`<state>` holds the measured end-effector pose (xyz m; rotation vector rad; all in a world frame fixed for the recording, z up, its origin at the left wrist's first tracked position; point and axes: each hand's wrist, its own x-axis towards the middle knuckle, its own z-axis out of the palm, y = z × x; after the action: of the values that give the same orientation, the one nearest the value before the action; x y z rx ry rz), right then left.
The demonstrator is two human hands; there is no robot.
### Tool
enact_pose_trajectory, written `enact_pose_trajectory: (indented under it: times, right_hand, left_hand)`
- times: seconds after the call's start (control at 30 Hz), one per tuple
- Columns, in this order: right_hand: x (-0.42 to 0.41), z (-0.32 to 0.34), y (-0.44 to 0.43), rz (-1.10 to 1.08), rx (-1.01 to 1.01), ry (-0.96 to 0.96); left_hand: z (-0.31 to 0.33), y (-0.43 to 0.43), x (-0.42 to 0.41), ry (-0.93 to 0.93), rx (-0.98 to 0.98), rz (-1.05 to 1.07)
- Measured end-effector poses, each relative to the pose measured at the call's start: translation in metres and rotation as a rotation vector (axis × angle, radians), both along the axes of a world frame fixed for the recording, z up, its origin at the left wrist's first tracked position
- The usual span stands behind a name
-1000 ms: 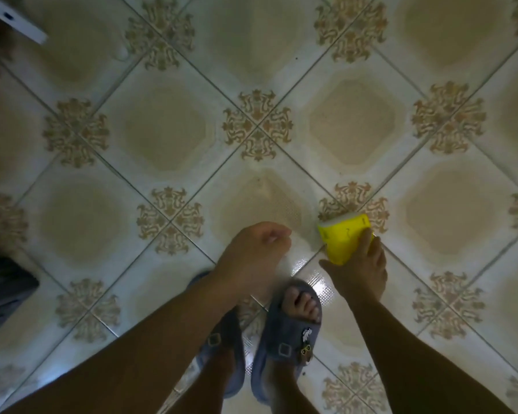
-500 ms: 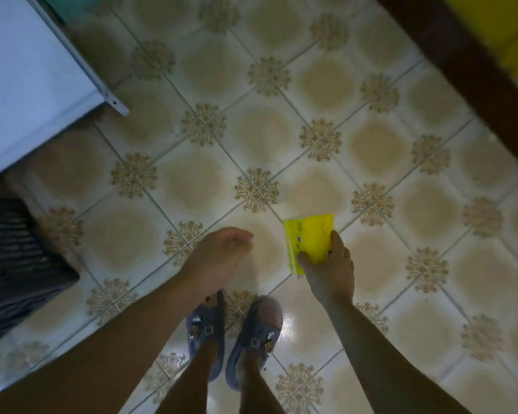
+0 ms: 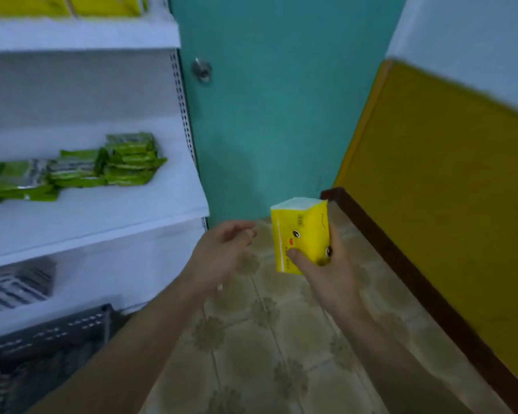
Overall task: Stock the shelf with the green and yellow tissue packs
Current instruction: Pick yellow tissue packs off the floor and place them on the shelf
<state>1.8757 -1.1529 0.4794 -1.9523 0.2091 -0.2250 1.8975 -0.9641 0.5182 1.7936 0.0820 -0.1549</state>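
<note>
Mid-carry: gripping yellow tissue pack [image 3: 301, 234] in right hand [image 3: 326, 276], left hand [image 3: 222, 252] empty with fingers relaxed; next, likely raising it leftward onto shelf [image 3: 102, 213].

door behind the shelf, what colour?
Teal door, silver knob; head view.

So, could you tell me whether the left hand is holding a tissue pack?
No, the left hand is empty; the right hand grips the yellow tissue pack.

Both forearms extend forward. Left grip [image 3: 219, 254] is empty, fingers loosely curled. Right grip [image 3: 329, 276] clasps pack [image 3: 300, 231], thumb across its front.
</note>
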Motion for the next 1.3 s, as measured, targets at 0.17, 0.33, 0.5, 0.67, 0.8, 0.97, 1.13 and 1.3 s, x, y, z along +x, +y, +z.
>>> enact_pose_trajectory:
  times: [0.17,0.33,0.5,0.67,0.8,0.97,1.13,1.3]
  right_hand:
    - [0.062,0.103,0.059,0.147,0.002,-0.153]
    - [0.127,0.193,0.122,0.245,-0.038,-0.334]
    - [0.191,0.262,0.186,0.33,-0.233,-0.455]
    - [0.257,0.297,0.225,0.395,-0.469,-0.488]
    - [0.309,0.327,0.244,0.469,-0.653,-0.48]
    - [0.356,0.357,0.265,0.611,-0.93,-0.434]
    - [0.38,0.368,0.289,0.675,-1.28,-0.495]
    - [0.379,0.353,0.299,0.708,-1.284,-0.56]
  left_hand:
    - [0.102,0.072,0.043,-0.203,-0.015,0.079]
    - [0.182,0.149,0.097,-0.404,0.086,0.119]
    - [0.238,0.22,0.146,-0.588,0.226,0.155]
    - [0.26,0.267,0.188,-0.738,0.481,0.222]
    - [0.271,0.292,0.228,-0.874,0.832,0.275]
    - [0.279,0.304,0.26,-0.775,1.118,0.276]
    - [0.273,0.308,0.273,-0.734,1.222,0.297]
    - [0.269,0.308,0.276,-0.764,1.243,0.331]
